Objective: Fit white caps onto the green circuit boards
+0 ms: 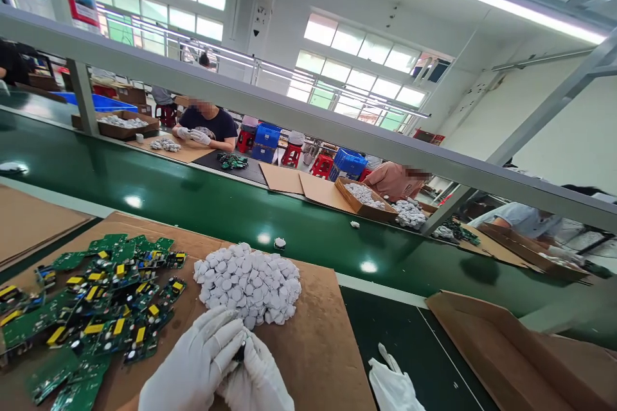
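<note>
While both hands are together, how do they sit against the pile (248, 286)?

Near side of it, just short of its white discs. The left hand (190, 363) and right hand (260, 372) are both in white gloves, fingertips meeting.

State of the fingers?

On the left, bent and drawn close, tips on a small dark part (240, 354). On the right, thumb and fingers pinched in on the same part. Little of it shows; type cannot be told.

Where is that part?

Between the fingertips, on the near side of the pile.

Left of the pile?

Loosely heaped green boards (41, 321), many with yellow components. They share a cardboard sheet (318, 347) with the pile.

Beyond it?

A green belt (313, 225), carrying a small white-topped piece (279, 243) just past the pile. Across the belt, a co-worker (212, 122) in a dark top and white gloves.

Right of the pile?

A crumpled white item (393, 388), glove-like, on a dark surface (434, 366); farther right, an open box (506, 334).
</note>
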The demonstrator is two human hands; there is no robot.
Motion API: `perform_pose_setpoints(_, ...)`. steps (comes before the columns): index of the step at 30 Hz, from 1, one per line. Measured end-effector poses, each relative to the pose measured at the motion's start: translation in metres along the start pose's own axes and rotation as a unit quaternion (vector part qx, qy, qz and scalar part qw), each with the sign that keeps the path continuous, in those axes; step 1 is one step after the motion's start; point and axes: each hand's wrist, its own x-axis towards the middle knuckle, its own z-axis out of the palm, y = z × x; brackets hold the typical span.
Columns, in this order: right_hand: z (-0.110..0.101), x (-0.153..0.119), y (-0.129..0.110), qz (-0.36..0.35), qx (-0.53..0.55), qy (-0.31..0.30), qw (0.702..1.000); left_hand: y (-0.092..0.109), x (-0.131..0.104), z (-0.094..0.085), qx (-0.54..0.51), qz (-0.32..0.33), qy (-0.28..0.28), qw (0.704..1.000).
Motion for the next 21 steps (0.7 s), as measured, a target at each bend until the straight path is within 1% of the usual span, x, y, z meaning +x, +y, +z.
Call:
perform_pose_setpoints(1, 0.000, 0.000, 0.001, -0.005, -0.006, -0.003, 1.000, 0.000, -0.001, 0.001, -0.005, -0.005, -0.006, 1.000)
perform_pose_setpoints(3, -0.001, 0.000, 0.002, -0.013, -0.016, -0.011, 1.000, -0.002, -0.005, 0.001, -0.041, -0.023, -0.036, 0.998)
perform_pose_setpoints(5, -0.001, 0.000, 0.002, -0.019, -0.025, -0.019, 0.999, -0.006, -0.009, 0.002, -0.083, -0.066, -0.052, 0.993)
perform_pose_setpoints(7, -0.002, 0.001, 0.002, -0.025, -0.031, -0.024, 0.999, -0.007, -0.011, 0.003, -0.106, -0.102, -0.037, 0.988)
perform_pose_setpoints(8, -0.003, 0.001, 0.002, -0.028, -0.033, -0.026, 0.999, -0.007, -0.010, 0.003, -0.108, -0.108, -0.024, 0.988)
perform_pose_setpoints(12, -0.004, 0.001, 0.004, -0.040, -0.030, -0.033, 0.998, -0.002, -0.006, 0.003, -0.097, -0.088, 0.011, 0.991)
perform_pose_setpoints(14, -0.004, 0.000, 0.003, -0.045, -0.026, -0.037, 0.998, -0.002, -0.006, 0.002, -0.112, -0.105, 0.013, 0.988)
perform_pose_setpoints(15, -0.004, -0.001, 0.002, -0.046, -0.023, -0.039, 0.998, -0.003, -0.007, 0.001, -0.138, -0.114, 0.008, 0.984)
perform_pose_setpoints(17, -0.002, -0.001, 0.000, -0.049, -0.017, -0.043, 0.998, -0.003, -0.010, -0.002, -0.214, -0.145, -0.020, 0.966)
perform_pose_setpoints(18, -0.001, -0.001, -0.001, -0.051, -0.014, -0.045, 0.998, -0.003, -0.012, -0.004, -0.257, -0.171, -0.039, 0.950)
perform_pose_setpoints(20, 0.003, 0.000, -0.002, -0.053, -0.004, -0.048, 0.997, 0.000, -0.014, -0.007, -0.350, -0.237, -0.066, 0.904)
perform_pose_setpoints(21, 0.005, 0.001, -0.001, -0.053, 0.002, -0.051, 0.997, 0.002, -0.013, -0.007, -0.391, -0.274, -0.063, 0.876)
